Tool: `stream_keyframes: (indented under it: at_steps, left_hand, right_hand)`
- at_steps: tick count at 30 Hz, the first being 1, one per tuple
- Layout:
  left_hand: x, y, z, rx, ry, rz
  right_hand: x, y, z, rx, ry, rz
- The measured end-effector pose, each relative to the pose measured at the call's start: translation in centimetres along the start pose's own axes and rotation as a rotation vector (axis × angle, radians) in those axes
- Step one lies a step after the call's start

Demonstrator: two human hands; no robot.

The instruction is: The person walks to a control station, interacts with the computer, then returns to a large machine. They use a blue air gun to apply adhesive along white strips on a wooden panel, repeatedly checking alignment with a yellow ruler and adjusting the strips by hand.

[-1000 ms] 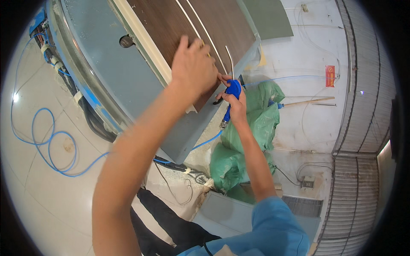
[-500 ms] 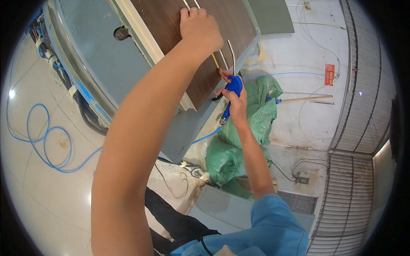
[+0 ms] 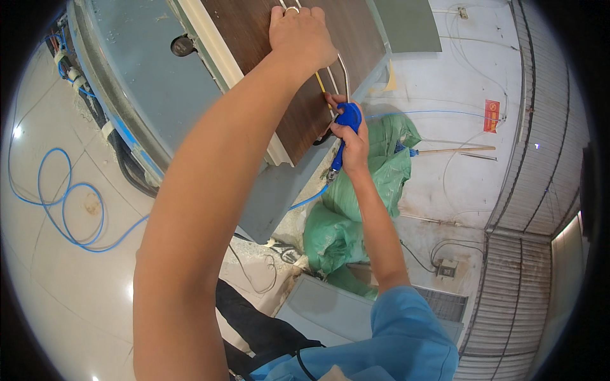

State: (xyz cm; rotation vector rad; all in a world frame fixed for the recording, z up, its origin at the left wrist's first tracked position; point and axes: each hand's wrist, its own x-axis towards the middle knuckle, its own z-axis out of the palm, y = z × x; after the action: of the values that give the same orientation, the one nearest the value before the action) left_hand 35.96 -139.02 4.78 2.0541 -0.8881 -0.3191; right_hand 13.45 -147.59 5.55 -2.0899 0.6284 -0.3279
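Observation:
A blue air blow gun (image 3: 348, 117) with a bent metal nozzle (image 3: 346, 73) is gripped in my right hand (image 3: 353, 143). Its nozzle points up, and the tip disappears behind my left hand (image 3: 302, 38). A blue air hose (image 3: 309, 199) runs from the gun's lower end. My left hand bends over thin white strips (image 3: 331, 108) lying on a dark brown wood-grain panel (image 3: 244, 32). Its fingers are curled onto the strips, and a ring shows on one. Beside them, a thin yellow strip (image 3: 319, 81) reaches toward the fingertips of my right hand.
The panel rests on a blue-grey surface (image 3: 136, 57) with a cream edge strip (image 3: 219, 41) and a round hole. Green sacks (image 3: 340, 235) stand against the white wall at right. Blue hose (image 3: 70, 184) coils over the tiled floor at left; dark cables (image 3: 121, 152) hang along the curved edge.
The blow gun and my right hand have shifted slightly up and left, bringing the nozzle tip behind my left hand. My left hand's fingers look a little more spread over the strips.

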Motion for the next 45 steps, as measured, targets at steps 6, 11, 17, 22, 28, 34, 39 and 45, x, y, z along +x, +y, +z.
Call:
stream_keyframes:
  at_steps: [6,11,17,22,28,34,39,45]
  left_hand:
    - [0.6,-0.3,1.1,-0.042,0.037,-0.007]
    - [1.2,-1.6,2.7,0.094,0.125,0.094]
    - [0.4,-1.6,1.5,0.205,-0.007,0.095]
    - [0.4,-0.6,0.6,0.412,-0.092,0.077]
    - [0.0,-1.6,-0.4,0.475,-0.192,0.185]
    - [-0.7,-0.5,1.3,0.658,-0.042,0.117]
    - [-3.5,0.7,2.1,0.790,0.033,0.136]
    - [-14.6,-0.4,2.6,0.169,0.201,-0.088]
  right_hand:
    - [0.2,-0.4,0.0,0.018,0.005,0.066]
    - [0.4,-0.2,0.5,0.045,0.022,-0.042]
    - [-7.6,-1.6,0.1,0.350,0.200,0.198]
    - [-17.7,-3.1,-2.4,0.115,-0.025,0.369]
    - [-15.8,-1.6,-10.0,0.426,0.452,0.314]
    - [-10.5,-0.1,-15.1,0.494,0.592,0.280]
    - [-8.1,1.5,-18.3,0.491,0.707,0.301]
    - [-7.1,2.2,-18.7,0.598,0.635,0.325]
